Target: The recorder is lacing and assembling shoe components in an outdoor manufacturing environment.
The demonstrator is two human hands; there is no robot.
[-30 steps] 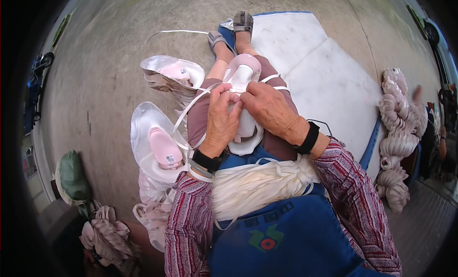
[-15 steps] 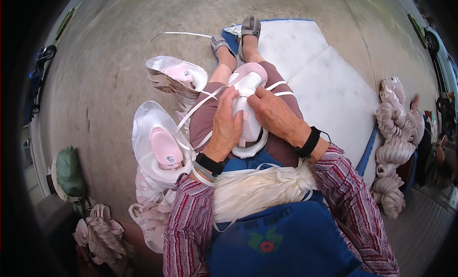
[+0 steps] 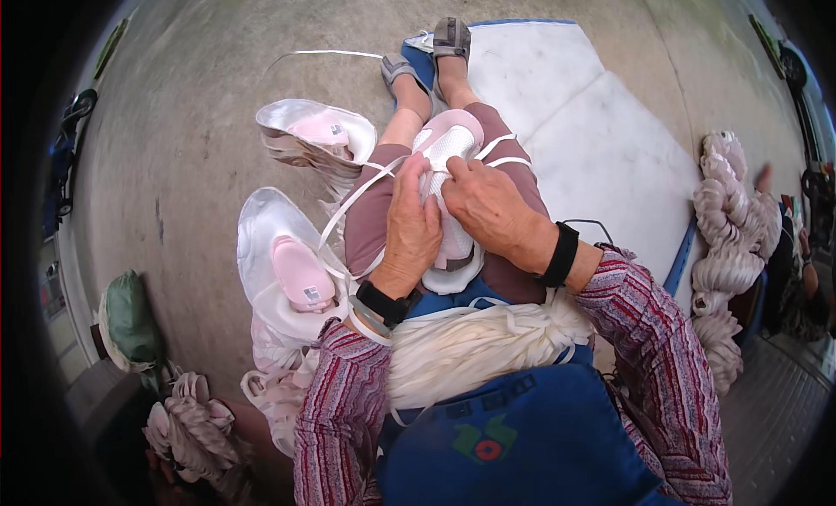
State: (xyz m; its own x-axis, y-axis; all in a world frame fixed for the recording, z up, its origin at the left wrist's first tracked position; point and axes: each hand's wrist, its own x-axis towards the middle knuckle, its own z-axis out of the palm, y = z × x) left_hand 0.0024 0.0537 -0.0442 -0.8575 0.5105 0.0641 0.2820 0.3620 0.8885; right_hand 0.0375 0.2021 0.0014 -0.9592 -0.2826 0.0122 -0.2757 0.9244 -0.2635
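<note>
Between my knees lies a pink and white shoe upper (image 3: 455, 133) with a mesh tongue, its toe pointing away from me. My left hand (image 3: 409, 232) presses along its left side, thumb and fingers closed around the lacing edge. On the right edge, my right hand (image 3: 501, 212) pinches near the eyelets, fingers curled in. A flat white shoelace (image 3: 498, 147) runs out from the upper to both sides, one loop hanging over my left thigh. Whatever sits right between the fingertips is mostly hidden. Across my lap rests a thick bundle of cream-white shoelaces (image 3: 479, 354).
Stacked shoe uppers with pink linings stand to my left, one pile nearer (image 3: 259, 236) and one farther (image 3: 277, 114). A white sheet (image 3: 601, 140) covers the floor at right. Beyond it are bundled uppers (image 3: 727, 219). A green sack (image 3: 132, 319) stands far left.
My right hand has shifted slightly left and its fingers have curled in more over the upper. My left hand stays at nearly the same place. The whole view has shifted slightly.
</note>
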